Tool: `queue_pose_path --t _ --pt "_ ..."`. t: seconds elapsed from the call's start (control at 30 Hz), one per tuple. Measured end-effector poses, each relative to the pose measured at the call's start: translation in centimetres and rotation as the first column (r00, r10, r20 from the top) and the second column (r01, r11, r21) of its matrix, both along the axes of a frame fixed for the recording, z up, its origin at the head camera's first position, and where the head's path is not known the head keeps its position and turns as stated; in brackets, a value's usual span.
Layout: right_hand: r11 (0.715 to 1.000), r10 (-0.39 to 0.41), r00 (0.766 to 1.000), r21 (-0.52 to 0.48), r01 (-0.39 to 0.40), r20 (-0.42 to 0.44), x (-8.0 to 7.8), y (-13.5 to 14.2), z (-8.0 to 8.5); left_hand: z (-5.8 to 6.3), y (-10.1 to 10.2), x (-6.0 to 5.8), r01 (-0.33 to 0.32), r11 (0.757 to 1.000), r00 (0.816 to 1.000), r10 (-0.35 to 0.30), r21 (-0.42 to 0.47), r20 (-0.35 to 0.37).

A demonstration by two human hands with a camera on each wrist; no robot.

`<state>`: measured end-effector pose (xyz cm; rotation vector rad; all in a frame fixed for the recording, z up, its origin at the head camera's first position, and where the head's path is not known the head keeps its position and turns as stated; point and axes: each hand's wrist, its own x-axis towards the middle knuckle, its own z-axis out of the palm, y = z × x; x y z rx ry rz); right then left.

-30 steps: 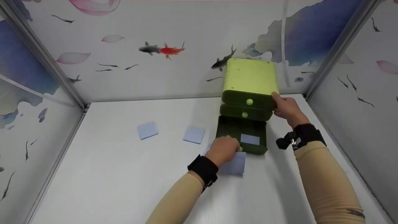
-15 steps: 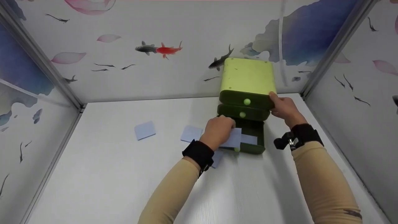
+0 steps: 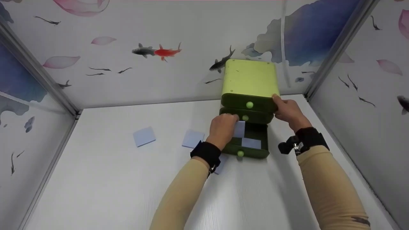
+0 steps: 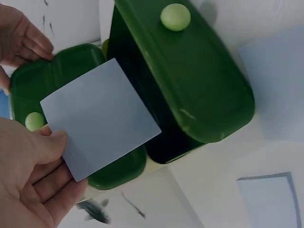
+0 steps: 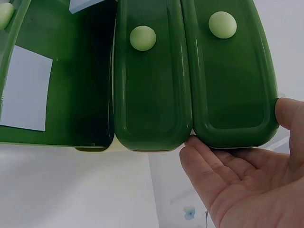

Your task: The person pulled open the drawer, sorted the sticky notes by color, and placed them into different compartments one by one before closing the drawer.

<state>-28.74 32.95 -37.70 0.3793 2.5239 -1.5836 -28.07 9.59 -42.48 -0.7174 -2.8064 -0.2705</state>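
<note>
My left hand [image 3: 221, 129] pinches a light-blue square sticky note pad [image 4: 99, 118] between thumb and fingers. The pad is over the pulled-out bottom drawer [image 3: 255, 154] of a small cabinet [image 3: 250, 78] with a lime-green top and dark green drawer fronts. Another blue pad [image 3: 251, 143] lies in that drawer near its front. My right hand [image 3: 291, 111] holds the cabinet at its upper right front corner, thumb at the top edge and fingers along the side. The middle drawer [image 5: 152, 90] and top drawer [image 5: 235, 85] look pushed in.
Two blue pads, a left one [image 3: 144, 136] and a middle one [image 3: 192, 138], lie on the white table [image 3: 111, 179]. Another blue pad [image 3: 221, 164] is partly hidden by my left wrist. Printed wall panels [image 3: 179, 76] enclose the back and sides; the cabinet stands near the back one.
My left hand has moved away from me with its pad, from in front of the bottom drawer to over the drawer's left part. The right hand has stayed at the cabinet's corner.
</note>
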Motion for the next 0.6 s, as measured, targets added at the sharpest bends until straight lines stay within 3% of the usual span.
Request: queue_pose_path --t 0.33,0.5,0.6 --pt "1.0 -0.012 1.0 0.002 0.012 -0.001 0.1 0.0 -0.2 -2.9 -0.3 -1.3 0.006 1.0 0.992 -0.006 0.002 0.126" --pt "1.0 -0.017 1.0 -0.003 0.017 0.011 0.0 -0.2 -0.2 -3.6 -0.4 -1.3 0.016 1.0 0.972 -0.011 -0.02 0.235" --pt "0.999 -0.034 0.999 0.015 0.034 0.013 0.0 -0.1 -0.2 -3.8 -0.2 -1.3 0.039 0.999 0.968 -0.029 -0.036 0.248"
